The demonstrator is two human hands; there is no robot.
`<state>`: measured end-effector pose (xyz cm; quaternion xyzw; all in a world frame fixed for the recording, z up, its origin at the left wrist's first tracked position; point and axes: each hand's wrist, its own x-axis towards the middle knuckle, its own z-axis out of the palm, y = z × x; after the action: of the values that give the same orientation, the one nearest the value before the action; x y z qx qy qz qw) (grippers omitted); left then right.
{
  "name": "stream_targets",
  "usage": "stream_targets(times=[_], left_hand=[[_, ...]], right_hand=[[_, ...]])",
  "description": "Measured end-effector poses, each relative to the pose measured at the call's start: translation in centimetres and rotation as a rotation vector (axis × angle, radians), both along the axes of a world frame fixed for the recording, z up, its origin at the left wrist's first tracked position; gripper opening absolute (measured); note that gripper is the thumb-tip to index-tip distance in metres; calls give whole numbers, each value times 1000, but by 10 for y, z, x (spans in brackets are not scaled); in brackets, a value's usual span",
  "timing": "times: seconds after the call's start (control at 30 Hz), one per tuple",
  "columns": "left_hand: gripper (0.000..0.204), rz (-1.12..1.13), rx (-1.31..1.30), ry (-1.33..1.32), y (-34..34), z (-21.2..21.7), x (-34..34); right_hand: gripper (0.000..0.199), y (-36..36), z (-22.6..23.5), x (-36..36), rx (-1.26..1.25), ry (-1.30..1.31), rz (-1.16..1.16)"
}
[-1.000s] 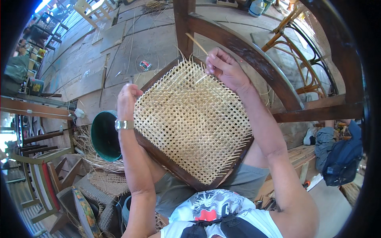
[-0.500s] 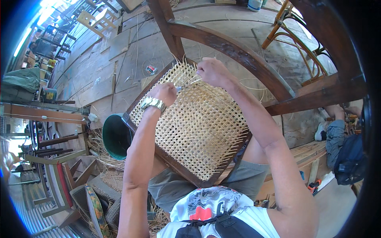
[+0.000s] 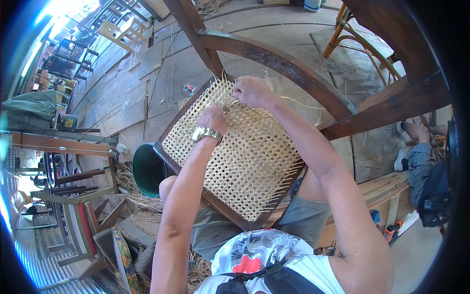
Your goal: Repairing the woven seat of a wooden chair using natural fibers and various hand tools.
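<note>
A woven cane seat panel [image 3: 245,161] in a dark wooden chair frame [image 3: 220,202] lies across my lap, one corner toward me. My left hand [image 3: 211,119], wearing a metal watch, is closed low over the weave near its far part. What its fingers grip is too small to make out. Just beyond and to the right, my right hand [image 3: 252,92] pinches what looks like a thin cane strand close to the weave. Loose strand ends stick out at the far corner and along the near right edge of the panel.
Curved chair rails [image 3: 279,61] rise beyond and right of the seat. A green bucket [image 3: 147,171] stands left by my knee, with cane scraps around it. Chair parts [image 3: 81,230] crowd the lower left. A person in grey trousers [image 3: 418,161] sits at the right.
My left hand has moved right and slightly nearer over the weave. My right hand has come a little left and down, so the hands are closer together. The view has shifted slightly.
</note>
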<state>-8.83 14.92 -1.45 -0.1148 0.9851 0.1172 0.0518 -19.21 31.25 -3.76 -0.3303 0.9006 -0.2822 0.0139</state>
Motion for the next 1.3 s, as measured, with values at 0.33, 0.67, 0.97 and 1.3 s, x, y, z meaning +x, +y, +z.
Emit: stream_targets(times=[0.33, 0.67, 0.97, 1.3], left_hand=[[23, -289, 76, -390, -48, -9, -33], [45, -14, 107, -323, -37, 21, -28], [46, 210, -342, 165, -235, 127, 46], [36, 306, 571, 194, -200, 99, 43]], right_hand=[[19, -6, -2, 4, -49, -132, 20], [9, -25, 29, 32, 248, 5, 24], [25, -36, 19, 19, 36, -195, -101], [28, -60, 0, 38, -197, 291, 288]])
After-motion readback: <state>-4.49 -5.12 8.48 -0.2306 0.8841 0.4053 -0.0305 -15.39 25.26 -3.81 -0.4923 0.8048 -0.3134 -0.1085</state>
